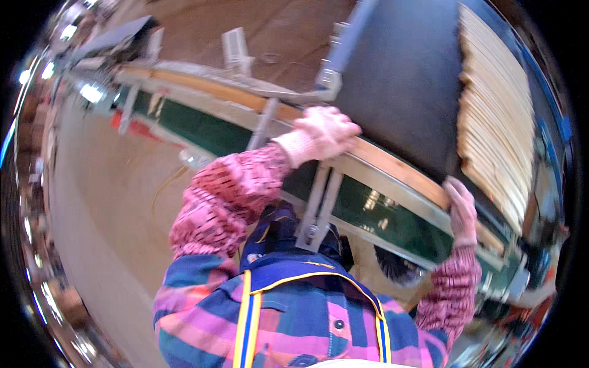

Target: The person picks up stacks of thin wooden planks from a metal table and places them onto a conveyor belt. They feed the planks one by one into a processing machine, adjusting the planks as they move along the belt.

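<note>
My left hand (326,132), in a pale pink glove, rests with curled fingers over a long wooden rail (392,164) along the edge of a green-sided metal frame. Farther right, my right hand (461,205), gloved the same way, is closed around the same wooden rail, its fingertips partly hidden. Whether the rail is loose or fixed I cannot tell. Beyond it lies a dark conveyor belt (399,73), bearing a row of pale wooden boards (496,116) packed side by side, which neither hand touches.
A slotted metal bracket (319,211) sticks out from the frame toward my body. Along the belt's left side runs a blue metal guide (351,40). The frame stretches far left over a dusty floor (116,190). A clear plastic bag (399,268) shows below the frame.
</note>
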Demonstrator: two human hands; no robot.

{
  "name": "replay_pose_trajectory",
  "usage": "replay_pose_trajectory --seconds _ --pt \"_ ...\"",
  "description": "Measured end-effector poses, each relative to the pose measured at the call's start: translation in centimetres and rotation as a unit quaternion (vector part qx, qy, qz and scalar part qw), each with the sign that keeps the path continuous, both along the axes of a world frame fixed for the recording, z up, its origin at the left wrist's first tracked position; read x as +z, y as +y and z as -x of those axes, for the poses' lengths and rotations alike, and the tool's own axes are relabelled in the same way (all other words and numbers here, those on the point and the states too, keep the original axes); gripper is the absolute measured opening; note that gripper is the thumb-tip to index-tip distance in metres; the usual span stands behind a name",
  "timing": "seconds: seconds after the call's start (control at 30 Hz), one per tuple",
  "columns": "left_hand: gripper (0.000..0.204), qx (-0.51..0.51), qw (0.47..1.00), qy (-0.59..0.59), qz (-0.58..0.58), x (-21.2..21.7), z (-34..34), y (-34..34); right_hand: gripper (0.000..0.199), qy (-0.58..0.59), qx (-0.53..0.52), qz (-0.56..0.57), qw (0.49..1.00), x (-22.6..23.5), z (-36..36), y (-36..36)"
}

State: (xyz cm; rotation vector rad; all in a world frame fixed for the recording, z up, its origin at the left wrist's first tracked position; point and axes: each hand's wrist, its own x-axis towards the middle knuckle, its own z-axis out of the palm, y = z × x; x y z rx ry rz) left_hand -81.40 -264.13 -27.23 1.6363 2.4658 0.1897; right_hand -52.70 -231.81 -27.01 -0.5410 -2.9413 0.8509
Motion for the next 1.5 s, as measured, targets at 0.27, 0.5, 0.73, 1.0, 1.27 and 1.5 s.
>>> replay_pose_trajectory --seconds 0.27,0.5,0.73,1.0,1.27,1.5 --pt "0.046 0.054 0.978 -0.152 0.134 1.6 -0.4 2.4 0.031 -0.083 -0.096 0.373 0.919 1.3 2.7 -0.5" --pt "0.041 -0.007 0.995 -0.098 0.019 0.6 -5.9 9.3 0.027 -0.128 -0.143 0.292 0.937 1.6 -3.7 7.7" --pt "0.037 -0.098 0.947 0.038 -0.303 5.1 -7.6 2.5 0.034 -0.011 -0.155 -0.116 0.981 3.2 -0.8 4.7" --pt "0.028 0.099 0.918 0.113 -0.368 4.5 -2.7 -14.2 0.022 0.158 0.098 0.031 0.982 2.8 12.8 -11.2" --pt "0.035 0.178 0.885 0.042 -0.428 0.8 -0.1 -25.2 0.016 0.223 0.079 0.134 0.962 8.2 23.9 -27.7" --pt "0.029 0.155 0.864 -0.03 -0.478 0.8 -2.2 -31.9 0.029 -0.001 0.166 -0.385 0.908 3.5 27.9 -31.2"
